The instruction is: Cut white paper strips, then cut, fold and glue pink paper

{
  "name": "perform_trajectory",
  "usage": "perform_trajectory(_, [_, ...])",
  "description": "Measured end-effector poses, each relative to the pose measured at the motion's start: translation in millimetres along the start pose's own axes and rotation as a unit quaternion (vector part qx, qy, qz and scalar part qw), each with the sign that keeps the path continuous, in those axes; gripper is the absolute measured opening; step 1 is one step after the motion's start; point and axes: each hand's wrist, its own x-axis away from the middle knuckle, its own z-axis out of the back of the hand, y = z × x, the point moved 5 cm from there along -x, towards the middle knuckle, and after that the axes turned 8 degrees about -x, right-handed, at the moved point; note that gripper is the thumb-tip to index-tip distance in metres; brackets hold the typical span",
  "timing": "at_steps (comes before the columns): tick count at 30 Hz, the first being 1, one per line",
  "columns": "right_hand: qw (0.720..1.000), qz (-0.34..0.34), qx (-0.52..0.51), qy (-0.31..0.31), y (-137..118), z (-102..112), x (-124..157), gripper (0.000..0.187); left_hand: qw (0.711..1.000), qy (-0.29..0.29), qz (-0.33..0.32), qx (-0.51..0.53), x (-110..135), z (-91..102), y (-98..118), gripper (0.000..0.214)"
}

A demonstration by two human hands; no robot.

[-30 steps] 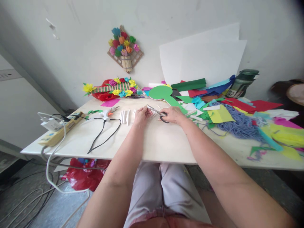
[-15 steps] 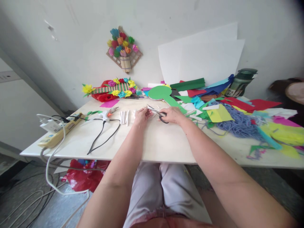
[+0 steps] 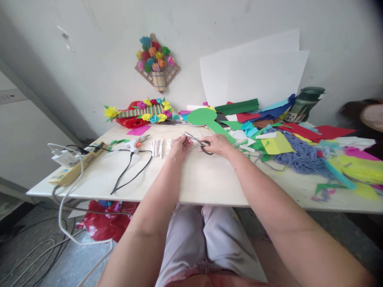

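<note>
1. Head view: both hands are at mid-counter [image 3: 209, 179], close together, scissors [image 3: 200, 140] between them.
2. Right hand [image 3: 220, 144]: fingers wrapped around the black scissor handles, blades aimed at the other hand. Can't tell how far the blades are parted.
3. Left hand [image 3: 179, 146]: fingers narrow, pinched at the blades on what looks like a small white piece [image 3: 192, 146]. Its exact shape is too fine to read.
4. Done, as I read it: several short white sticks [image 3: 157, 148] lie side by side just left of the left hand; they look like finished cuts.
5. Left: the piece at the blades doesn't show as cut through. Mid-cutting, I'd judge; total count can't be told.
6. Glue gun [image 3: 134, 145] lies left of the sticks, neither hand on it; power strip [image 3: 74, 165] near the counter's left end.
7. Green paper cutout [image 3: 202, 116] sits behind the hands. Yellow paper [image 3: 278, 143] and blue-grey yarn [image 3: 299, 157] are piled to the right among coloured scraps, clear of both hands.
</note>
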Motion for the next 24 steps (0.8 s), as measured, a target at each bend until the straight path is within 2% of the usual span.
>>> perform_trajectory(7, [1.000,0.006,0.007,0.000,-3.0,0.2,1.1,0.044,1.000,0.002,-0.005,0.017,-1.7,0.9,-0.5,0.014])
perform_trajectory(16, [1.000,-0.005,0.012,-0.005,-2.8,-2.5,2.4,0.048,1.000,0.007,-0.025,-0.009,-1.9,0.0,1.1,0.013])
perform_trajectory(24, [1.000,-0.014,0.021,-0.010,-1.3,0.0,2.0,0.050,0.998,-0.034,-0.043,-0.034,-1.4,-4.1,-0.9,0.013])
